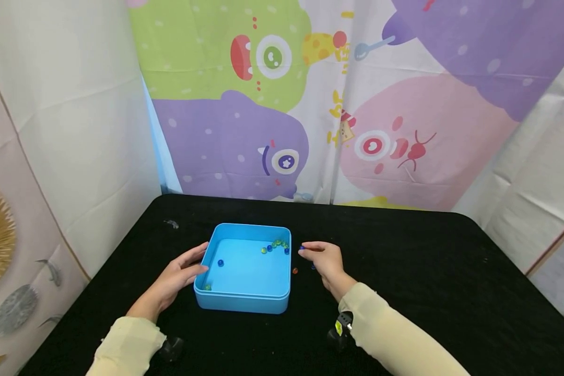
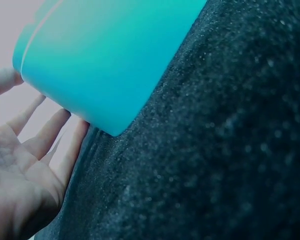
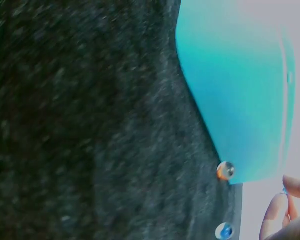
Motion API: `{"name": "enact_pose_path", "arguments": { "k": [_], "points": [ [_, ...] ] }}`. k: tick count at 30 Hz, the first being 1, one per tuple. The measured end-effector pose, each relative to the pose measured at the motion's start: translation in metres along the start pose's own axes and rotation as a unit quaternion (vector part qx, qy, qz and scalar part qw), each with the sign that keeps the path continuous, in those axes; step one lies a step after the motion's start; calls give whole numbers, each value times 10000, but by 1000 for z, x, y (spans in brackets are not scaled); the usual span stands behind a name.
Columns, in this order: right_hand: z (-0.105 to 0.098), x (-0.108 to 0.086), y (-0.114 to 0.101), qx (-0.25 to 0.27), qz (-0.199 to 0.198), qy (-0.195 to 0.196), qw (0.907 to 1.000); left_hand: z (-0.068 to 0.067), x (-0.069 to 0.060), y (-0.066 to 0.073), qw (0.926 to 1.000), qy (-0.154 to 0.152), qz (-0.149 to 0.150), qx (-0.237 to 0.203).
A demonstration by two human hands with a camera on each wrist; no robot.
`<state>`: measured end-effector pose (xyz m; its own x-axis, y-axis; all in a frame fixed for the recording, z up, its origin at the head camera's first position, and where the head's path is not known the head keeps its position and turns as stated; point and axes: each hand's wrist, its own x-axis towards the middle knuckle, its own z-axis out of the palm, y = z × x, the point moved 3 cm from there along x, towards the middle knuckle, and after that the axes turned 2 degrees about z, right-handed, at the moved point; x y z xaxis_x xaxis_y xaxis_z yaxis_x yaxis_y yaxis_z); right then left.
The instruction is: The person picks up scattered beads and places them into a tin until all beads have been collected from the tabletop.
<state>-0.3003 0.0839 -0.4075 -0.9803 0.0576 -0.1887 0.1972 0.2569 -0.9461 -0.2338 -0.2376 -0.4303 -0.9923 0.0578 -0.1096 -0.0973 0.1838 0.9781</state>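
A light-blue open box [image 1: 244, 305] sits on the black-covered table. My left hand [image 1: 176, 279] rests against its left side, fingertips touching the outer wall and thumb at the rim; the left wrist view shows these fingers [image 2: 50, 132] fairly straight. Just off the box's right side, my right hand [image 1: 326, 263] pinches a small blue marble [image 1: 302, 247] between thumb and fingertips. Below that hand lie an orange marble [image 1: 295, 270] and another blue marble [image 3: 224, 231] on the cloth. Inside the box, several green and blue marbles [image 1: 270, 248] cluster at the far right corner.
A lone blue marble [image 1: 220, 263] and a green marble [image 1: 208, 287] lie in the box's left part. A small crumpled clear scrap [image 1: 171, 224] is on the table [image 1: 404, 261] at the far left. Behind the table hangs a cartoon-printed curtain [image 1: 244, 141].
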Motion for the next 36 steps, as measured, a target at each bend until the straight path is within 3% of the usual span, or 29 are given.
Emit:
{"name": "enact_pose_path", "arguments": {
  "k": [12, 19, 27, 36],
  "points": [
    [23, -7, -21, 254, -183, -324, 9990, -1, 1, 1, 10000, -2, -46, -29],
    [37, -13, -28, -78, -87, -408, 9991, 0, 0, 1, 10000, -14, -38, -34],
    [54, -17, -40, 104, -381, -596, 9974, 0, -1, 1, 10000, 2, -39, -46],
    [66, -24, -48, 127, -384, -748, 9964, 1, -1, 1, 10000, -1, -30, -32]
  ]
}}
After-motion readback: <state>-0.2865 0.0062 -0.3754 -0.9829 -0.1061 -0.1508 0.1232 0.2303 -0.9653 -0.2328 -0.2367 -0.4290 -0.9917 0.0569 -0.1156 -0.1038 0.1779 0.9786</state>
